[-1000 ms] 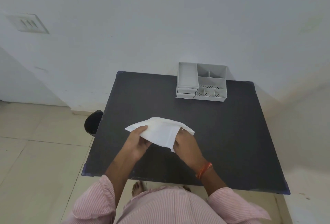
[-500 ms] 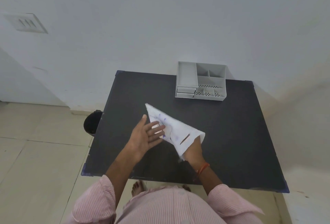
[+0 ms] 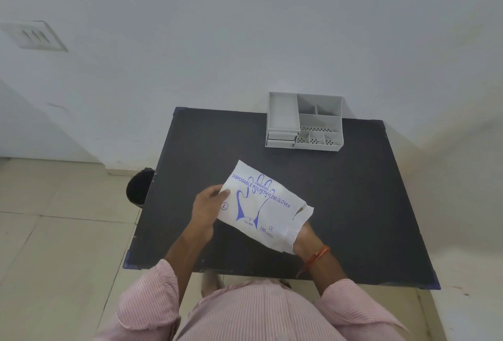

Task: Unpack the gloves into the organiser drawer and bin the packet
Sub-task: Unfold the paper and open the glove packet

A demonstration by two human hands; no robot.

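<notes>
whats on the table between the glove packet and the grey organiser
Nothing: in the head view, only bare black table shows between the glove packet, held in both hands, and the grey organiser.

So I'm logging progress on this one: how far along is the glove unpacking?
Early. Nothing looks finished: the grey plastic organiser at the table's far edge has its drawers shut and its compartments look empty. In hand: the white printed glove packet, held above the black table by left hand and right hand. Left: opening it, filling a drawer, binning the packet in the black bin.
</notes>
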